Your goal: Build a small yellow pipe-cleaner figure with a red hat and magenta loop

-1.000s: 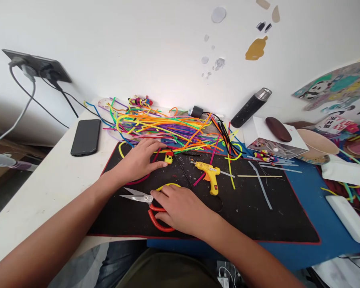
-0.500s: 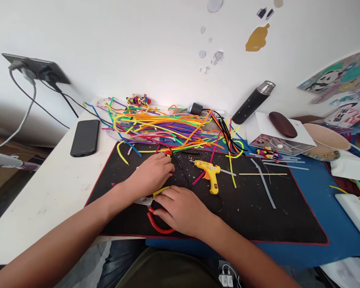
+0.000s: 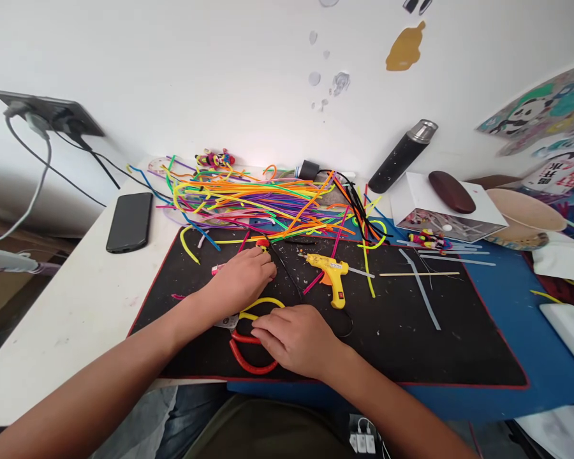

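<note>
While L hand (image 3: 246, 277) curls w/ bent fingers by sm red-and-yel piece (image 3: 263, 243) nr far edge of blk mat (image 3: 402, 344), grip hidden so can't tell if held, R hand (image 3: 301, 338) is half-curled by red-handled scissors (image 3: 239, 336), hold unclear. Piece shows rounded red top; yel fuzzy stem (image 3: 268, 299) bends in loop nr R fingertips, scissor blades mostly hidden behind L hand

The left hand (image 3: 243, 280) has moved rightward and toward the body, covering the yellow piece except its red top (image 3: 262, 243). The left arm now hides the tips of the scissors (image 3: 249, 368). The right hand (image 3: 299, 335) has shifted right, exposing more of the yellow loop (image 3: 268, 301). A blue stem end (image 3: 211, 241) is uncovered.
</note>
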The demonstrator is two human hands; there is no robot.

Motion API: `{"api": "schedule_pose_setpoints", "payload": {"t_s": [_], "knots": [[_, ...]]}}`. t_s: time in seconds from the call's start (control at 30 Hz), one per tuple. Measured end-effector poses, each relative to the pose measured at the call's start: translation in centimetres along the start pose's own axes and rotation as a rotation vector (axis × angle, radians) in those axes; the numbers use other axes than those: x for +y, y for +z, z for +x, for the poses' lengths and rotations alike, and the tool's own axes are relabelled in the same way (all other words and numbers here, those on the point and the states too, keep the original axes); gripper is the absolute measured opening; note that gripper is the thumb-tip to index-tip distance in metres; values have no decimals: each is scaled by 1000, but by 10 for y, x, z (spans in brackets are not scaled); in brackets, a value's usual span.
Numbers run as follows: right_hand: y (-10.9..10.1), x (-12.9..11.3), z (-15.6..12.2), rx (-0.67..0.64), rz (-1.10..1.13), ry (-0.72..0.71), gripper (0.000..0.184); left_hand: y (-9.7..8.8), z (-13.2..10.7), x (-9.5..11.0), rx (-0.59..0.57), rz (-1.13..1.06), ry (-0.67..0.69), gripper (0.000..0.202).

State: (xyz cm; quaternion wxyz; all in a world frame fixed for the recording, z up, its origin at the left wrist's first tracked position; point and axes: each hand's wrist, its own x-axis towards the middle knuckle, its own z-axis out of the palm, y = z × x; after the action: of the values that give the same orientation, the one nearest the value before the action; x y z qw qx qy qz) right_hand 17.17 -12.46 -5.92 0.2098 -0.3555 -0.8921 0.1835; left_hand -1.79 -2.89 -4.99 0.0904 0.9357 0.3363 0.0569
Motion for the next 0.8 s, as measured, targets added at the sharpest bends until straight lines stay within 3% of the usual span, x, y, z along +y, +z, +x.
{"api": "schedule_pose_setpoints", "payload": {"t_s": [0.23,0.37,0.53,0.8], "knots": [[-5,4,4,77,168,102,30,0,-3,-1,32,-103,-36,23],[-8,13,4,181,342,272,23,-13,-11,-6,149,-410,-152,17],[-8,27,3,263,497,507,22,-32,-17,-5,192,-740,-353,20],[-9,28,11,297,659,581,23,-31,-19,2,160,-807,-362,24]]}}
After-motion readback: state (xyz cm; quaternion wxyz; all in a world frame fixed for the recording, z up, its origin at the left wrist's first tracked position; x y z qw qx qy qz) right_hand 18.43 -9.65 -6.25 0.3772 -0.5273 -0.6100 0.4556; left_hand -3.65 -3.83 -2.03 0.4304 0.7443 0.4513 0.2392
